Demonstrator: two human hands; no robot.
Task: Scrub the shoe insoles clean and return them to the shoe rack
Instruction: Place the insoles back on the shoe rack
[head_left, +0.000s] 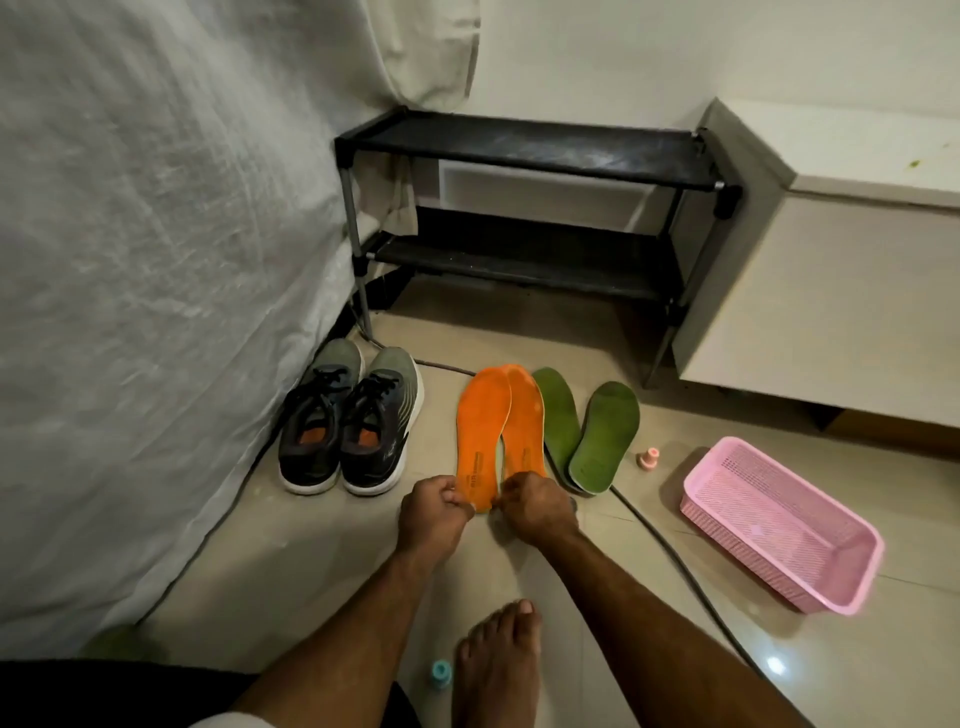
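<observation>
Head view looks down at two orange insoles (498, 423) lying side by side on the tiled floor (311, 545), toes toward the rack (524, 208), their inner edges touching or overlapping. Left hand (434, 512) pinches the heel of the left insole with curled fingers; right hand (535, 506) curls its fingers over the heel of the right one. Just to the right lie two green insoles (584, 428), one overlapping the other at the heel. Left of the orange pair stands a pair of dark sneakers (350, 421) beside a white cloth (156, 260). The black two-shelf rack stands behind, against the wall. A pink basket (784, 525) sits farther right, with a small pink object (649, 459) between it and the green insoles. A cable (675, 556) runs across the floor. A bare foot (496, 670) and a small teal object (441, 674) are at the bottom.
</observation>
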